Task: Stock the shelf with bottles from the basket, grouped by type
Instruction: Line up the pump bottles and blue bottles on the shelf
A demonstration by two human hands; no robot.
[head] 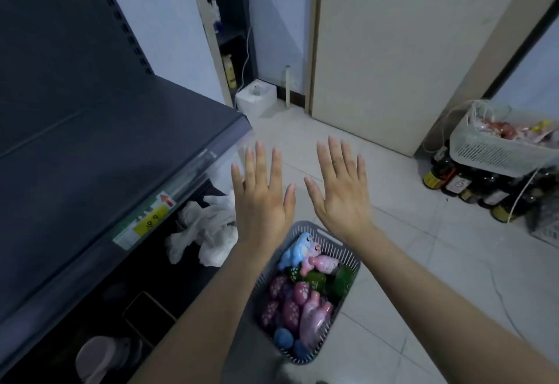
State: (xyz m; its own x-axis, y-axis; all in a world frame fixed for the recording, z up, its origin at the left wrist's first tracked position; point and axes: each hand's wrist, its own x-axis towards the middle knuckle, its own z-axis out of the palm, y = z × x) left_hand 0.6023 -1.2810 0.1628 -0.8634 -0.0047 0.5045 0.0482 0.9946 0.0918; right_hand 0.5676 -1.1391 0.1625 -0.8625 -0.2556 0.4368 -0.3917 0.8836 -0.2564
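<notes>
A grey plastic basket (348, 286) stands on the tiled floor below my arms. It holds several small bottles: pink bottles (316, 315), purple bottles (284, 305), green bottles (343, 280) and a light blue bottle (298, 250). A dark metal shelf (99, 147) fills the left side, and its top board is bare. My left hand (261, 199) and my right hand (340, 190) are stretched out flat above the basket, palms down, fingers spread, holding nothing.
A price label (148, 220) sits on the shelf's front edge. White cloths (205, 232) lie on the lower level. At the right, dark glass bottles (465, 184) stand under a white basket (502, 147). A white box (255, 97) is by the far wall.
</notes>
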